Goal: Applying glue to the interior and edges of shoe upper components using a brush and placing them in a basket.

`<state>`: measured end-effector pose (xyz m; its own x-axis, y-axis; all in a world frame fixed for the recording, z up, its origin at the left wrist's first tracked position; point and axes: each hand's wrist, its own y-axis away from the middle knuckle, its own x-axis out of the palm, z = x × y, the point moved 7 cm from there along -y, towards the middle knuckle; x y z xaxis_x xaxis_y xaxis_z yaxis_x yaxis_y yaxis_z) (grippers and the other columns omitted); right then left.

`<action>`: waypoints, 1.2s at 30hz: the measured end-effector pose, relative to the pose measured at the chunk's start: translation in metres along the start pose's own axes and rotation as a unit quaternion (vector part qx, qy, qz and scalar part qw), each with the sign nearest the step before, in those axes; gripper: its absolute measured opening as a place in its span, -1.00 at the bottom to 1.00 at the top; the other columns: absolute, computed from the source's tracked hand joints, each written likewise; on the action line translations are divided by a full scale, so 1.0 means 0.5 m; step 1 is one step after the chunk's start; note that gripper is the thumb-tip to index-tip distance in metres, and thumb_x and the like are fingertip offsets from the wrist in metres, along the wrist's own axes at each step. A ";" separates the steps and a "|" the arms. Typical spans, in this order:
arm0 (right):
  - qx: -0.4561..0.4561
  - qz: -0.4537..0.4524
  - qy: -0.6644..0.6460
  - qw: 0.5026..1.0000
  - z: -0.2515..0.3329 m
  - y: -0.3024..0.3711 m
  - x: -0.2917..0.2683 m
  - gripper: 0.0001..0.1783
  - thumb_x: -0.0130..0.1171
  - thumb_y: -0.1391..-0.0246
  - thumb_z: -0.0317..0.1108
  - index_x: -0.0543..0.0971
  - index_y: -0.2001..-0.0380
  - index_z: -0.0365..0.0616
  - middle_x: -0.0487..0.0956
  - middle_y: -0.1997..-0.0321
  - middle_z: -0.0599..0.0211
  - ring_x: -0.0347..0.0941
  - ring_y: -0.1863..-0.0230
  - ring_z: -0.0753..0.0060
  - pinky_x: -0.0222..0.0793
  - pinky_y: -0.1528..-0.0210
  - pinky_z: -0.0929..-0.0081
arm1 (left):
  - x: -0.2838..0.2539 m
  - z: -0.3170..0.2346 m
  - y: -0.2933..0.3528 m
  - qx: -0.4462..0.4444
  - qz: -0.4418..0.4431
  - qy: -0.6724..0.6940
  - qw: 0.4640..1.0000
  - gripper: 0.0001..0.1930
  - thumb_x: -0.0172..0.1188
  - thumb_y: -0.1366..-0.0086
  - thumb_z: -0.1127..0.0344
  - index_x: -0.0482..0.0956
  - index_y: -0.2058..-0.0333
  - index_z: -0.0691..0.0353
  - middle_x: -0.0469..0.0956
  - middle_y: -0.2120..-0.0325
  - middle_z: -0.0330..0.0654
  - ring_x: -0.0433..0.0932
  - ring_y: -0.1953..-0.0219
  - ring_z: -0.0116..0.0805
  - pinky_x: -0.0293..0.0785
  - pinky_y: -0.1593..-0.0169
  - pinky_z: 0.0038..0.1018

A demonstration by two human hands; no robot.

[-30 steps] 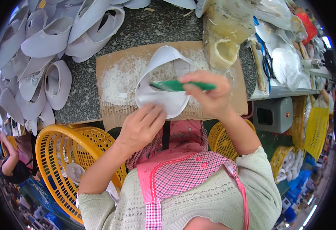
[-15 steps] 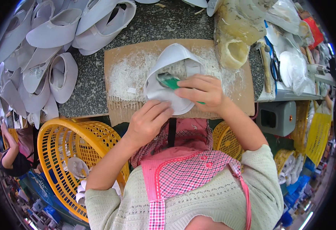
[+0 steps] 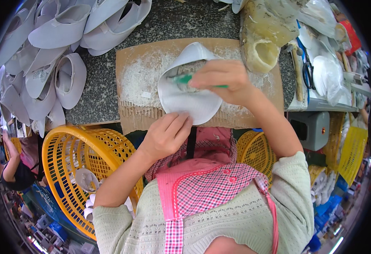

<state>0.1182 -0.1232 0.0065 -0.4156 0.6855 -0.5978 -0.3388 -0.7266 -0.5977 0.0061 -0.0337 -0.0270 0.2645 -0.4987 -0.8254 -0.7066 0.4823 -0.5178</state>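
Note:
On a glue-crusted cardboard sheet (image 3: 139,106) lies a white shoe upper (image 3: 189,100), its opening facing up. My left hand (image 3: 165,134) pinches the upper's near edge, thumb side hidden. My right hand (image 3: 225,80) is closed around the green handle of a brush (image 3: 182,79) and hovers over the upper's right side. The brush's tip reaches inside the opening, blurred by motion. Part of the upper's far right edge is covered by my right hand.
White shoe uppers (image 3: 70,80) are heaped on the speckled stone tabletop (image 3: 94,99) at left. A crusted, yellowish glue container (image 3: 264,55) stands at the right of the cardboard. Scissors (image 3: 307,74) lie farther right. Yellow baskets (image 3: 52,178) sit below the table edge; another person (image 3: 12,167) is far left.
My right hand and the brush have moved away from me, toward the far side of the upper's opening. My left hand keeps its hold on the near edge.

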 end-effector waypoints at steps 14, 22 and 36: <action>0.092 0.237 -0.130 0.958 0.024 -0.006 -0.033 -0.83 0.19 0.30 -0.53 0.57 0.50 -0.09 0.50 0.54 0.35 0.43 0.47 0.35 0.33 0.45 0.52 | -0.006 -0.006 0.007 0.052 -0.035 -0.028 0.998 -0.70 0.08 0.22 0.44 0.51 0.39 0.36 0.47 0.44 -0.12 0.46 0.45 -0.28 0.43 0.44 -0.53; 0.109 0.178 -0.075 0.975 0.018 0.026 -0.059 -0.83 0.16 0.28 -0.59 0.57 0.50 -0.13 0.54 0.50 0.35 0.48 0.45 0.43 0.37 0.38 0.58 | -0.026 0.005 -0.019 0.047 -0.049 -0.031 0.997 -0.70 0.11 0.27 0.45 0.51 0.42 0.34 0.48 0.50 -0.17 0.44 0.48 -0.29 0.41 0.49 -0.52; 0.371 -0.239 -0.341 0.830 -0.045 0.215 -0.150 -0.83 0.17 0.26 -0.49 0.48 0.48 -0.27 0.50 0.49 0.23 0.40 0.62 0.55 0.26 0.72 0.72 | -0.079 0.088 -0.121 -0.136 0.042 0.124 0.982 -0.85 0.17 0.17 0.52 0.56 0.51 0.23 0.49 0.60 -0.19 0.46 0.61 -0.28 0.39 0.51 -0.48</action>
<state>0.1318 -0.2517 -0.0250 -0.3790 0.9022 0.2058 -0.9242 -0.3804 -0.0344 0.0673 -0.0115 0.0270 0.0540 -0.6411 -0.7655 -0.8772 0.3358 -0.3431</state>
